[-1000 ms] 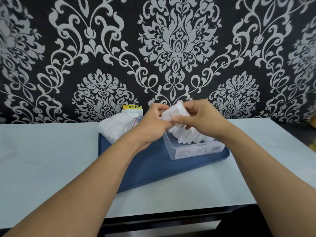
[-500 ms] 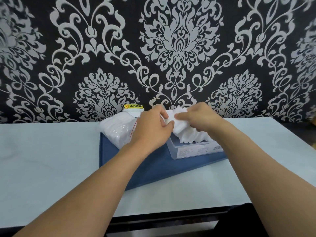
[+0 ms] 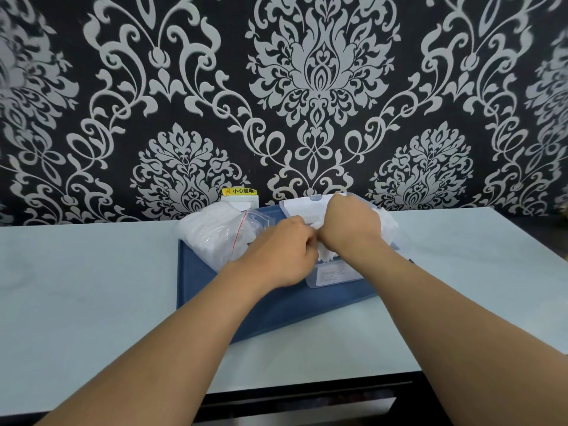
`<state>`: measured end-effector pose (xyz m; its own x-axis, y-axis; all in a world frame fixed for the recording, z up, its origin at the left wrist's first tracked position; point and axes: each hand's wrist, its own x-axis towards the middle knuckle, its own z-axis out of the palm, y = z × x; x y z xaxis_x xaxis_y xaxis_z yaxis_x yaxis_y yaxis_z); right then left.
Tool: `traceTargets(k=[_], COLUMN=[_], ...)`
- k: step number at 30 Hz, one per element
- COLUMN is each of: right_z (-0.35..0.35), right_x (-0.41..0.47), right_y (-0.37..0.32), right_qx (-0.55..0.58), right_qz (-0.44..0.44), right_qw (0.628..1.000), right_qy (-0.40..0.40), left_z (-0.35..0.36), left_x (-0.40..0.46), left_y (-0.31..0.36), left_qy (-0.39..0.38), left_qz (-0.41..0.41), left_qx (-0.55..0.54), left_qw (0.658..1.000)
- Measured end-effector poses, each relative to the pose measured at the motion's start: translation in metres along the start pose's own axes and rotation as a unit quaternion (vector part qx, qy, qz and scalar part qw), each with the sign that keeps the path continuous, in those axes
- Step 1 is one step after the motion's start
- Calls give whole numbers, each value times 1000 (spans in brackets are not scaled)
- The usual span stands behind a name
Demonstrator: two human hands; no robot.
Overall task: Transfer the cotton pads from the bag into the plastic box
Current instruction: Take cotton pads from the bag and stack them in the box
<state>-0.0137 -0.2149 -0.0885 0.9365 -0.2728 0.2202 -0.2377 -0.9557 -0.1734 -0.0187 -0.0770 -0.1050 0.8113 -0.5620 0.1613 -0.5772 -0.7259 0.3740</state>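
Observation:
A clear plastic box (image 3: 335, 276) with its lid raised behind it stands on a blue tray (image 3: 209, 287). White cotton pads (image 3: 327, 255) fill the box and bulge over its rim. My right hand (image 3: 350, 226) lies on top of the pads, fingers curled down into them. My left hand (image 3: 282, 253) is at the box's left end, its fingertips pinching the pads beside my right hand. The clear bag (image 3: 215, 238), with more white pads inside and a red seal strip, lies on the tray's back left corner.
The tray sits on a pale table (image 3: 92, 287) against a black and silver patterned wall. A white socket with a yellow warning label (image 3: 239, 196) is behind the bag. The table's front edge (image 3: 307, 392) runs below my forearms.
Both hands have lowered the handful of pads from above the box down into it. My right hand now covers the pads from above.

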Motion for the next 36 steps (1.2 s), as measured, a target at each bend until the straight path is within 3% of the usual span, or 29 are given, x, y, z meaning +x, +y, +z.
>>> traceTargets(k=[9, 16, 19, 23, 26, 31, 36], right_z=[4, 8, 2, -21, -20, -9, -5], right_x=[2, 0, -2, -11, -16, -10, -7], right_y=[7, 3, 3, -1, 2, 16, 15], right_qx=[86, 49, 65, 135, 218, 309, 289], right_qz=[17, 12, 0, -68, -92, -4, 3], right_qw=[996, 999, 998, 987, 971, 928, 928], right_qy=[-25, 17, -6, 61, -31, -210, -235], left_z=[4, 4, 4, 4, 3, 4, 8], left_x=[7, 5, 5, 7, 6, 8, 11], left_y=[-2, 7, 10, 12, 15, 9, 6], left_qy=[-81, -59, -61, -84, -83, -89, -107], left_qz=[-22, -19, -23, -36, -48, -48, -53], left_qx=[87, 72, 74, 77, 60, 46, 54], left_qw=[993, 995, 995, 993, 994, 994, 991])
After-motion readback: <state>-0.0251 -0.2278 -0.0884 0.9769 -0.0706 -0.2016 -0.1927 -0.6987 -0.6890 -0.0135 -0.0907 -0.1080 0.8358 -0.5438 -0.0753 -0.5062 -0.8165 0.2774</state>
